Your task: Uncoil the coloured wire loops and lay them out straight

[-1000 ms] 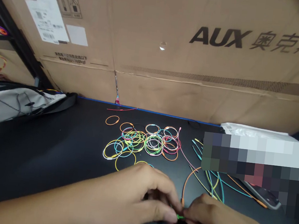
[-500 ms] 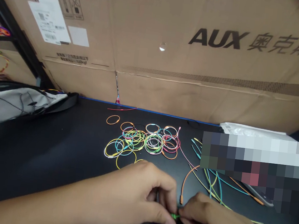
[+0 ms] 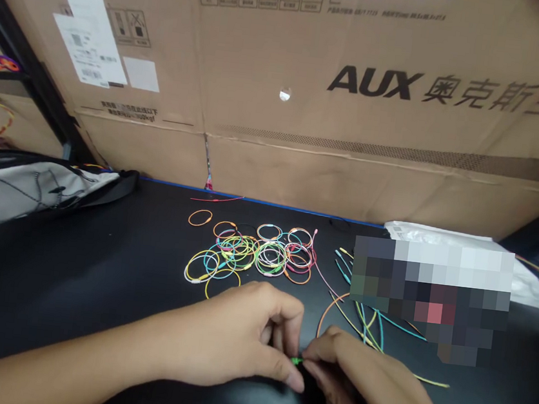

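Observation:
My left hand (image 3: 249, 336) pinches the green end of a wire key ring (image 3: 297, 361) between thumb and fingers. Just to its right, my right hand (image 3: 361, 374) is closed on the same small green piece, fingertips nearly touching the left ones. The rest of this wire is hidden by the hands. Beyond them lies a cluster of closed wire key rings (image 3: 270, 256) in green, yellow, white, blue, orange and pink. Several straight, unclosed wires (image 3: 381, 331) in blue, yellow and orange lie beside my right hand.
A large cardboard box (image 3: 254, 168) stands upright along the table's back edge. A white plastic package (image 3: 459, 242) lies at the back right, with a blurred-out patch before it. A grey and black bag (image 3: 32, 191) rests at the left. A red wire (image 3: 216, 200) lies near the box.
The view has shifted a little, so both hands appear slightly higher and further left. Both still grip the green piece; the rings on the table have not moved.

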Demonstrator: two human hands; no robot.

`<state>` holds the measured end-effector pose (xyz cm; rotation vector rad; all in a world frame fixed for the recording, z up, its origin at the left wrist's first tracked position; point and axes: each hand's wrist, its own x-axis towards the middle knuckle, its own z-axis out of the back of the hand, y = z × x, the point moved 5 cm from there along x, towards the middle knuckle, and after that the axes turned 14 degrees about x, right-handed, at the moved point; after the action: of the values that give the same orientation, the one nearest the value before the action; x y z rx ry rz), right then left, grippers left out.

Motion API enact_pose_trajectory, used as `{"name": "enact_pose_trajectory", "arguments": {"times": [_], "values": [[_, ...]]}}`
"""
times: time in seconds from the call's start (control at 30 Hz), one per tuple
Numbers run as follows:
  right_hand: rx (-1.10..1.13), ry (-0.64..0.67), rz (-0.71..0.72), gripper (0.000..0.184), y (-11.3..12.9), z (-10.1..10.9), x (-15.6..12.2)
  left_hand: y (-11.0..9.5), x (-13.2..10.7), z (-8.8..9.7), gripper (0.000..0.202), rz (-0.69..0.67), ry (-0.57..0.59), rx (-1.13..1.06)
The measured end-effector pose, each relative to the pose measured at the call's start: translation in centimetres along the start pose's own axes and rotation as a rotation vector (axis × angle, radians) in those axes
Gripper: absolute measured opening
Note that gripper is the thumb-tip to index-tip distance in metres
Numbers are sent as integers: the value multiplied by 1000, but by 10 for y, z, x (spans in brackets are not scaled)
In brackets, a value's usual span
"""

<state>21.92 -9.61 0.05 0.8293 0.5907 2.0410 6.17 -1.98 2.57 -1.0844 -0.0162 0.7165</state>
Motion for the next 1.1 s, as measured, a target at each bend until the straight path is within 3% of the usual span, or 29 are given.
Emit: {"name": "enact_pose_trajectory", "arguments": {"times": [0.2, 0.33, 0.5, 0.63, 0.73, 0.83, 1.0, 1.1], "values": [[28, -56, -3, 17, 0, 4, 0, -1, 0, -4, 12, -70, 74, -96], [21, -97, 25, 19, 5, 5, 2, 1, 0, -1, 27, -9, -66, -19], [21, -178, 53, 12, 6, 12, 6, 3, 0, -7, 24, -15, 55, -107], [181, -209, -58, 14, 0, 16, 7, 6, 1, 2, 25, -84, -61, -138], [443, -313, -214, 18, -6, 19, 6, 5, 1, 12, 27, -146, -203, 0], [619, -410, -257, 19, -9, 27, 6, 1, -2, 20, 29, -223, -312, 224], [744, -540, -302, 25, -22, 56, 11, 0, -6, 28, 22, -304, -404, 566], [688, -632, -336, 33, -32, 81, 16, 1, -9, 33, 20, -353, -437, 764]]}}
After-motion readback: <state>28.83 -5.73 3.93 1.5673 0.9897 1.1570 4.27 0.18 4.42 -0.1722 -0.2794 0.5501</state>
